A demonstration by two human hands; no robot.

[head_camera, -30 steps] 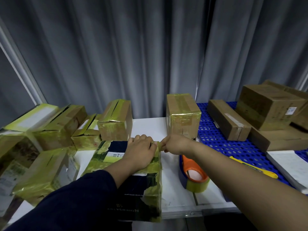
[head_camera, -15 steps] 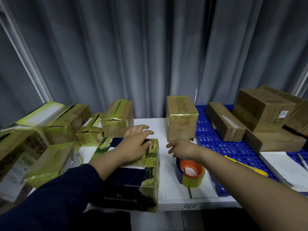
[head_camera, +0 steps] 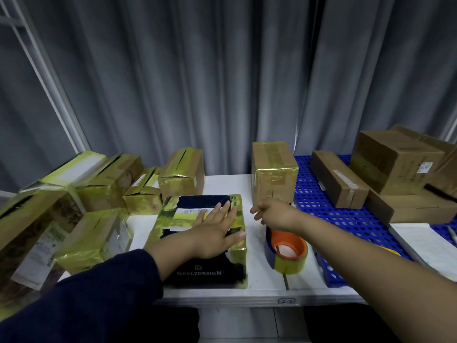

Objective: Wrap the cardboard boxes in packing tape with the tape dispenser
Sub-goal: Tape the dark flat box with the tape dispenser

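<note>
The left hand (head_camera: 217, 231) lies flat, fingers straight, on the dark box (head_camera: 205, 243). The right hand (head_camera: 272, 211), apparently empty and loosely spread, hovers above the tape dispenser (head_camera: 288, 251).

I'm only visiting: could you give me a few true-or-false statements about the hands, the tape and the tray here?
1. The left hand lies flat on the dark box. True.
2. The right hand grips the tape dispenser. False: it hovers above it, holding nothing.
3. The tape dispenser stands on the white table, right of the dark box. True.
4. The perforated tray at the right is red. False: it is blue.
</note>
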